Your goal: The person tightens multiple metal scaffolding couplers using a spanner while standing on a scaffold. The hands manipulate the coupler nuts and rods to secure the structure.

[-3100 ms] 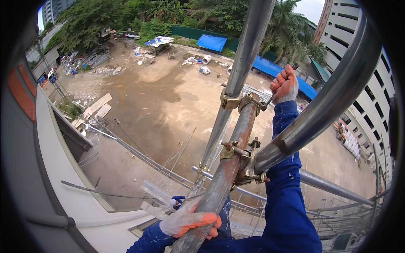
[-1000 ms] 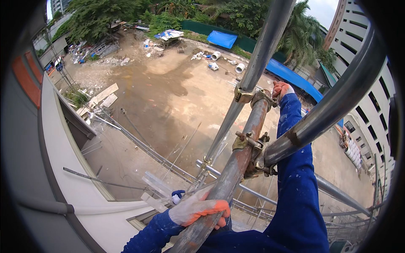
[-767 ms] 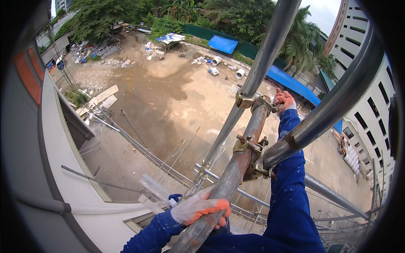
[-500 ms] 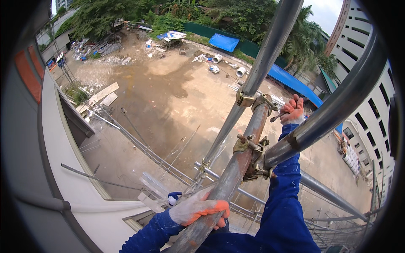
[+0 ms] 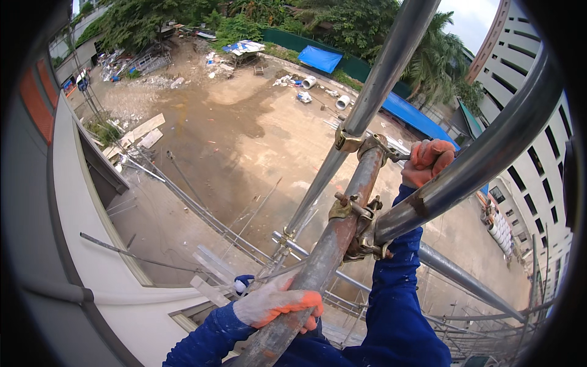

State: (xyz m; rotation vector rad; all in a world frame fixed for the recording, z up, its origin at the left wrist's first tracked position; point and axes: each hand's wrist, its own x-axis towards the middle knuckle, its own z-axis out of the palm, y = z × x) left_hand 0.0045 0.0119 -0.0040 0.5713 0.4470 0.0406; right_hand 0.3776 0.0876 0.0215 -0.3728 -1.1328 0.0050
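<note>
My left hand [image 5: 278, 306], in a white glove with orange coating, is wrapped round a rusty scaffold tube [image 5: 330, 248] that slants up and away. My right hand [image 5: 428, 162], in a matching glove, is closed round a metal spanner [image 5: 398, 157]. The spanner's head is at the bolt side of a coupler [image 5: 372, 145] near the tube's far end; whether it sits on a nut I cannot tell. A second coupler [image 5: 365, 229] joins the rusty tube to a thick grey tube [image 5: 465, 177] on the right. My right forearm passes beneath that grey tube.
A steel upright [image 5: 391, 67] with a brass-coloured coupler [image 5: 349, 140] stands beside the tube's far end. Lower scaffold tubes [image 5: 471, 284] cross below. A building ledge [image 5: 92, 226] runs along the left. Far down lies a muddy yard [image 5: 226, 128] with concrete pipes and blue tarps.
My right hand has brought the spanner up to the far coupler and turned its fist over. My left hand keeps its hold on the tube. The whole view has shifted slightly.
</note>
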